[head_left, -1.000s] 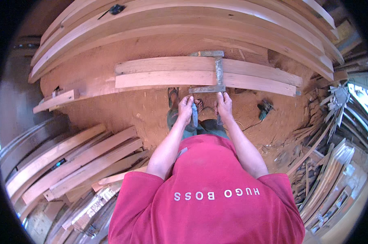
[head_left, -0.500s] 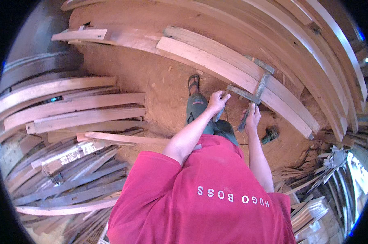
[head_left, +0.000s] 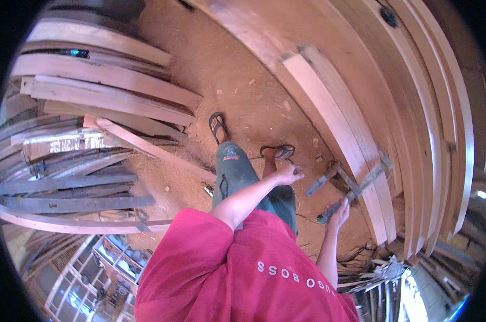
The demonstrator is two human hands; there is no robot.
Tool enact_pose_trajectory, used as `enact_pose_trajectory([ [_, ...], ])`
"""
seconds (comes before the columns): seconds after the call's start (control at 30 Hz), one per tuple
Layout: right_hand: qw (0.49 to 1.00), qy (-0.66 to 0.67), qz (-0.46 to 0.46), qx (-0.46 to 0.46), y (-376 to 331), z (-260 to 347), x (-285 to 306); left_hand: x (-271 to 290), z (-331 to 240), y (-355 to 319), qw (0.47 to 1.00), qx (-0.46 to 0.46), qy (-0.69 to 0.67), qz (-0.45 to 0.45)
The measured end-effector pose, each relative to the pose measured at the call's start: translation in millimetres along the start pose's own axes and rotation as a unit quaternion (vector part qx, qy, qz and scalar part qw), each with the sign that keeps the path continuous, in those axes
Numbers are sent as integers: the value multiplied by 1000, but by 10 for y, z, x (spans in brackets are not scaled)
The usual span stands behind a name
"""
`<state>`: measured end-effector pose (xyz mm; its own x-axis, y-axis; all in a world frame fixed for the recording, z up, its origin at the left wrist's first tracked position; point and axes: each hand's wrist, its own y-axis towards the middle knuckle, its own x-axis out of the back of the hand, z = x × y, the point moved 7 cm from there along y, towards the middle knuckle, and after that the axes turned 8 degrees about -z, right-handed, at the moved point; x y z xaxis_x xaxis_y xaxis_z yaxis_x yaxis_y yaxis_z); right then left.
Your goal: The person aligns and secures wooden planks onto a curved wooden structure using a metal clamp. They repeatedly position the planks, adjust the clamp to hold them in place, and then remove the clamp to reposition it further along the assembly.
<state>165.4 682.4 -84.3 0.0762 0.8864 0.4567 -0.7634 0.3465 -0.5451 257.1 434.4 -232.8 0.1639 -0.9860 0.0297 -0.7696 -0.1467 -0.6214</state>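
Observation:
A worn metal bar clamp (head_left: pixel 370 176) lies across two long wooden boards, a pale one (head_left: pixel 329 110) and a duller one (head_left: pixel 344 99) side by side. My right hand (head_left: pixel 338 216) is closed around the near end of the clamp's bar. The clamp's screw handle (head_left: pixel 320 183) sticks out to the left, toward my left hand. That left hand (head_left: pixel 289 174) hovers over my knee, a short way from the handle. Its fingers are curled, and I see nothing in them.
Long planks (head_left: pixel 441 107) line the right side. Timber beams (head_left: pixel 111 96) are stacked at the left, above piles of thin wood strips (head_left: pixel 76 185). My sandalled feet stand on a dusty brown floor (head_left: pixel 243 80) with scattered chips. A window frame (head_left: pixel 71 279) is at lower left.
My left hand has come away from the clamp's handle. My right hand stays on the bar. The view has turned, so the boards now run more steeply and both feet show.

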Motion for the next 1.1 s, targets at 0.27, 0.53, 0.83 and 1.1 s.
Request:
enact_pose_trajectory([
  [0.27,974,-198,-105,-38,-753,-1702,193,2287,1419,-127,960,155,-21,-233],
  [0.53,790,-380,336,344,-595,-1792,-4916,3453,3299,103,943,158,51,-288],
  [0.83,550,-519,196,624,1805,-2879,-8886,4056,2909,289,967,35,195,-157],
  [1.1,441,-584,129,669,2019,-3349,-9212,4159,3045,180,954,110,246,-134],
])
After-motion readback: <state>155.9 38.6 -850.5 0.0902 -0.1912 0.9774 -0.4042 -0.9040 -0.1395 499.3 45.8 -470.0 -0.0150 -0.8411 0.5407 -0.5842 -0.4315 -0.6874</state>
